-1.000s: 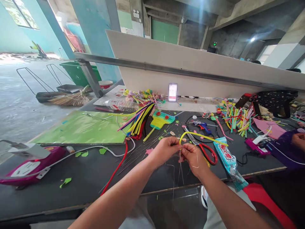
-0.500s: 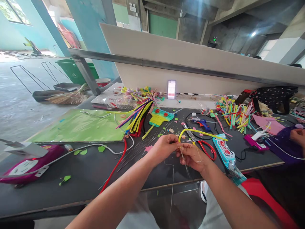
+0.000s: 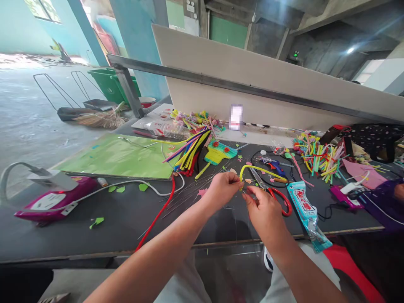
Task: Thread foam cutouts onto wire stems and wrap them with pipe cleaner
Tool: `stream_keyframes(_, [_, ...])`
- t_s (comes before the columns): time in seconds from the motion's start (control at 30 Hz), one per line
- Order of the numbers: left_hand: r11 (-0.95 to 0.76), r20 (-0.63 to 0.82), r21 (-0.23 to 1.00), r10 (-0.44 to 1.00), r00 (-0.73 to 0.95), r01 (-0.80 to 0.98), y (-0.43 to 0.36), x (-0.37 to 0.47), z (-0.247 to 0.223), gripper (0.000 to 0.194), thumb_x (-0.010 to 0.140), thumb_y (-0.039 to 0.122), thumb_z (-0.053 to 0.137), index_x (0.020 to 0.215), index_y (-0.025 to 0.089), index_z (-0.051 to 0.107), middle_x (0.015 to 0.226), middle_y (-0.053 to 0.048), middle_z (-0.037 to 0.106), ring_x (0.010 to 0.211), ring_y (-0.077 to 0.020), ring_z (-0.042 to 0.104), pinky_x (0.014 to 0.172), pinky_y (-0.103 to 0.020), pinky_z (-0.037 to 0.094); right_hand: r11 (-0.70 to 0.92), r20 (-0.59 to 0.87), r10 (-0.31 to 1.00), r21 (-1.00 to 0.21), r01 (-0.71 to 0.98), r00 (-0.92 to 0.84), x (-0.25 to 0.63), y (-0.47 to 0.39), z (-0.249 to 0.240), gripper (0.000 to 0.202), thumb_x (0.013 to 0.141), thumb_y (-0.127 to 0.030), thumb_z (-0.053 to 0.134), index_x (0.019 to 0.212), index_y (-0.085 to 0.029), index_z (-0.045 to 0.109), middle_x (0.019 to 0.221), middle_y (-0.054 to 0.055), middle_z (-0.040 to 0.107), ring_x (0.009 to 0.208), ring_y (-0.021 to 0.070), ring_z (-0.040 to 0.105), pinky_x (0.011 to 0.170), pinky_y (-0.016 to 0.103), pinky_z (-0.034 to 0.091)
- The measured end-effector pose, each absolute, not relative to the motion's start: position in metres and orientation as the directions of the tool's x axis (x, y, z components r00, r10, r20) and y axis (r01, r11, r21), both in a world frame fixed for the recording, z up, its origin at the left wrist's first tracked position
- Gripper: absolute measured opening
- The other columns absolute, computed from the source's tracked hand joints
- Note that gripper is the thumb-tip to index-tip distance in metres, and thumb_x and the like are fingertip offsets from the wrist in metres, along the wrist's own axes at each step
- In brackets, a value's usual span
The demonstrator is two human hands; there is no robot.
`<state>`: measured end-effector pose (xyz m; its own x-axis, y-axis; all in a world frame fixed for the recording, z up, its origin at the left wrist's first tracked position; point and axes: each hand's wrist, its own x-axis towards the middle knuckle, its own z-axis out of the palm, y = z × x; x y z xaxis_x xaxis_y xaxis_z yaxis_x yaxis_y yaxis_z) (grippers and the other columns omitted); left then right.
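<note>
My left hand pinches one end of a yellow pipe cleaner, which arches up and off to the right above the table. Close beside it, my right hand has thumb and forefinger drawn together just below that end; what lies between them is too small to make out. Red-handled scissors lie behind the right hand. Beyond the hands is a yellow and teal pipe-cleaner figure with red spots. Thin wires are scattered left of my left hand.
A bundle of coloured pipe cleaners rests by a green sheet. To the right are a blue glue gun, a blue packet and a pile of cut pipe cleaners. A phone stands behind. Another person's hand shows far right.
My hands have drawn slightly apart, the right one shifting right and turning its back upward. The yellow pipe cleaner stays in my left hand. The whole view has swung a little left.
</note>
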<state>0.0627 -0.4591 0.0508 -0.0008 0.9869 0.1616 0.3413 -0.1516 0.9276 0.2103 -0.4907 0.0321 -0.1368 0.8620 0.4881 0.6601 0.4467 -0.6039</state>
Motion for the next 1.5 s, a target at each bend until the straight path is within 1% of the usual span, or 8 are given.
stream_keyframes(0.2, [-0.176,0.179,0.943,0.984,0.012,0.282,-0.463,0.067,0.046,0.013,0.069,0.022,0.056,0.058,0.015,0.056,0.055,0.004,0.049,0.055,-0.0091,0.041,0.053,-0.021,0.032,0.352,0.363,0.923,-0.666,0.658,-0.126,0.201,-0.482,0.033,0.013,0.079,-0.022,0.056,0.076,-0.024,0.068,0.062,0.006,0.064,0.059,0.0212,0.059,0.057,0.031,0.037])
stream_keyframes(0.43, [-0.175,0.169,0.964,0.985,0.045,0.199,-0.467,0.067,0.045,0.012,0.070,0.022,0.055,0.061,0.015,0.056,0.057,0.003,0.052,0.055,-0.0095,0.046,0.053,-0.021,0.035,0.173,0.155,0.985,-0.872,0.458,-0.077,0.201,-0.488,0.038,0.012,0.077,-0.026,0.057,0.081,-0.025,0.068,0.050,-0.003,0.060,0.025,0.0090,0.038,0.036,0.026,0.026])
stream_keyframes(0.6, [-0.196,0.190,0.959,0.981,0.045,0.205,-0.463,0.068,0.040,0.011,0.071,0.022,0.056,0.062,0.015,0.057,0.059,0.003,0.052,0.058,-0.0095,0.046,0.055,-0.020,0.035,0.170,0.191,0.981,-0.800,0.575,-0.025,0.202,-0.486,0.037,0.016,0.077,-0.028,0.056,0.089,-0.025,0.066,0.072,0.001,0.069,0.029,0.0087,0.043,0.039,0.026,0.033])
stream_keyframes(0.73, [-0.194,0.186,0.964,0.981,0.057,0.184,-0.463,0.069,0.036,0.011,0.072,0.022,0.055,0.064,0.015,0.058,0.061,0.002,0.054,0.059,-0.0098,0.047,0.055,-0.020,0.036,0.151,0.159,0.987,-0.806,0.573,-0.036,0.201,-0.487,0.043,0.016,0.077,-0.027,0.054,0.086,-0.023,0.067,0.068,0.001,0.068,0.030,0.0088,0.045,0.038,0.024,0.035])
stream_keyframes(1.03, [-0.215,0.200,0.971,0.970,0.141,0.108,-0.463,0.070,0.031,0.014,0.074,0.023,0.054,0.063,0.015,0.056,0.057,0.002,0.053,0.057,-0.0094,0.047,0.054,-0.021,0.035,-0.201,-0.203,0.943,-0.979,0.036,-0.265,0.210,-0.482,0.051,0.020,0.068,-0.033,0.061,0.075,-0.015,0.057,0.061,-0.003,0.058,0.030,0.0011,0.028,0.031,0.018,0.015])
stream_keyframes(1.17, [-0.204,0.191,0.975,0.972,0.133,0.087,-0.461,0.070,0.031,0.014,0.073,0.024,0.056,0.063,0.014,0.056,0.058,0.002,0.051,0.057,-0.0089,0.045,0.053,-0.020,0.033,-0.146,-0.175,0.957,-0.979,0.140,-0.230,0.211,-0.480,0.047,0.016,0.068,-0.028,0.060,0.076,-0.015,0.058,0.060,-0.002,0.059,0.035,0.0038,0.034,0.035,0.019,0.021])
stream_keyframes(1.33, [-0.143,0.139,0.989,0.986,0.095,0.042,-0.462,0.071,0.034,0.016,0.069,0.027,0.061,0.061,0.014,0.057,0.056,0.003,0.050,0.054,-0.0081,0.042,0.050,-0.020,0.032,0.271,0.278,0.955,-0.680,0.681,-0.103,0.205,-0.487,0.038,0.009,0.077,-0.022,0.055,0.081,-0.018,0.062,0.073,0.004,0.067,0.067,0.0168,0.060,0.059,0.025,0.041])
stream_keyframes(1.5, [-0.096,0.098,0.995,0.993,0.069,-0.029,-0.465,0.072,0.038,0.018,0.067,0.029,0.064,0.060,0.013,0.057,0.057,0.002,0.053,0.054,-0.0082,0.044,0.051,-0.020,0.033,0.380,0.501,0.844,-0.303,0.874,-0.193,0.204,-0.492,0.028,0.012,0.086,-0.022,0.049,0.089,-0.017,0.059,0.077,0.007,0.066,0.072,0.0196,0.062,0.060,0.027,0.039])
